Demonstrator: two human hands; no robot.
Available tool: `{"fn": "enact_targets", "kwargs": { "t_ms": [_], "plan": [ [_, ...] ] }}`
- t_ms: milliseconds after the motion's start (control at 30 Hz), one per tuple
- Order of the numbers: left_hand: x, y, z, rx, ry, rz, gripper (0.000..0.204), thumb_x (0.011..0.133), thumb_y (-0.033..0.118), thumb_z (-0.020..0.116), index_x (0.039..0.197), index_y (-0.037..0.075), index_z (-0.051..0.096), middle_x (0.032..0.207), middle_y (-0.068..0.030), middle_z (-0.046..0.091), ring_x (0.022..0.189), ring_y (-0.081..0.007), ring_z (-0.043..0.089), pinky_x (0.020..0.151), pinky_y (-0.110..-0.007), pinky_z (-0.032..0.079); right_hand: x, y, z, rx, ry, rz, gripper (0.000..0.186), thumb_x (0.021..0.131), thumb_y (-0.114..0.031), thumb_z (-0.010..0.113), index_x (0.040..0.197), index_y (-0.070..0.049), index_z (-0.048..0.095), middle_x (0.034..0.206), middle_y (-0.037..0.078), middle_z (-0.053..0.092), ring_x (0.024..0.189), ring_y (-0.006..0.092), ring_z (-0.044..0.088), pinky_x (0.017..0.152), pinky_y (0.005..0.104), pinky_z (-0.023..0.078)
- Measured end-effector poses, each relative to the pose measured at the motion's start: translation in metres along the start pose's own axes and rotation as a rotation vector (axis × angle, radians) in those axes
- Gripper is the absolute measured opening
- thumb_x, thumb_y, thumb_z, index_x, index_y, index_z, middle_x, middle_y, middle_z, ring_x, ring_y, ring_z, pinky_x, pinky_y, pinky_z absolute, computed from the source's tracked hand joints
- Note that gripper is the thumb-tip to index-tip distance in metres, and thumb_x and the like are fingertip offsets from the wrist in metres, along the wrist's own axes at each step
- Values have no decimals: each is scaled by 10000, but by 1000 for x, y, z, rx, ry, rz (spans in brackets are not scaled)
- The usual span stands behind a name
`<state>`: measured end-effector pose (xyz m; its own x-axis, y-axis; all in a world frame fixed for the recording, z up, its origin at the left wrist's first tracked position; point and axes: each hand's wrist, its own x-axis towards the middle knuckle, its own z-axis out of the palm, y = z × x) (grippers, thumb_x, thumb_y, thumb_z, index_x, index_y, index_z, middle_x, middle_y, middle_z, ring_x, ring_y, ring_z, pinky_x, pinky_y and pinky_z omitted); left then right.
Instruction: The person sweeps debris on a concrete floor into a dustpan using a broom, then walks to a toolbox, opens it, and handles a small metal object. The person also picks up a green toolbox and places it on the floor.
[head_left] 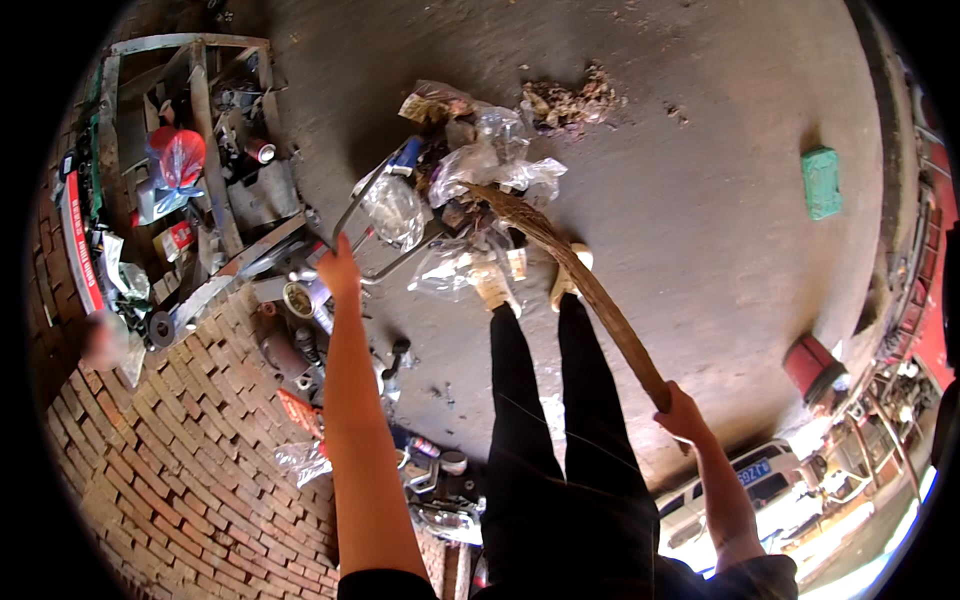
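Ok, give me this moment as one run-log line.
left hand: gripping metal bar | right hand: gripping long brown stick | stick's far end: at trash pile | green box: on floor, right side

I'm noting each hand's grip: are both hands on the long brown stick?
No, only the right hand grips the long brown stick; the left hand is well apart from it.

Workshop: machine parts (283,352), brick wall (180,460).
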<state>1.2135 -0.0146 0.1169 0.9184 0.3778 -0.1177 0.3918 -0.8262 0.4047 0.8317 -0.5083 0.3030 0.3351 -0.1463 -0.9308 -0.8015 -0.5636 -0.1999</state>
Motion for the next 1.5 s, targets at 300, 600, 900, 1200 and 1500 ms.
{"fn": "enact_targets", "kwargs": {
  "t_ms": [300,600,900,1200,1500],
  "plan": [
    [-29,65,3,95,-26,-176,606,835,503,483,701,-67,639,665,-237,612,688,-415,602,647,-492,440,9,76,-106,167,330,32,275,692,-20,593,956,-29,518,697,114,561,592,242,562,551,332,458],
    [-20,105,6,190,-68,-237,603,842,512,415,716,-32,644,733,-240,628,786,-421,609,718,-481,460,311,-42,-138,731,230,39,242,791,-155,678,658,-47,506,471,24,439,349,128,412,335,291,352],
    [-13,74,-2,177,8,-147,562,858,457,463,773,-68,642,764,-279,613,773,-456,588,703,-504,443,328,-122,124,58,200,120,480,711,-145,641,1086,83,446,985,304,594,949,435,589,808,473,489],
    [-9,66,4,141,-22,-209,569,848,459,471,752,-77,635,773,-281,613,779,-451,595,708,-500,451,210,-158,199,-13,-40,-116,400,694,-168,662,969,63,486,880,285,610,876,421,603,740,460,498],
    [-6,43,-4,114,-23,-252,587,847,468,452,771,-86,633,770,-296,604,808,-460,587,740,-497,451,130,-141,102,-401,-280,-184,418,684,-154,664,978,65,462,872,278,614,850,423,613,748,463,504]
  ]
}}
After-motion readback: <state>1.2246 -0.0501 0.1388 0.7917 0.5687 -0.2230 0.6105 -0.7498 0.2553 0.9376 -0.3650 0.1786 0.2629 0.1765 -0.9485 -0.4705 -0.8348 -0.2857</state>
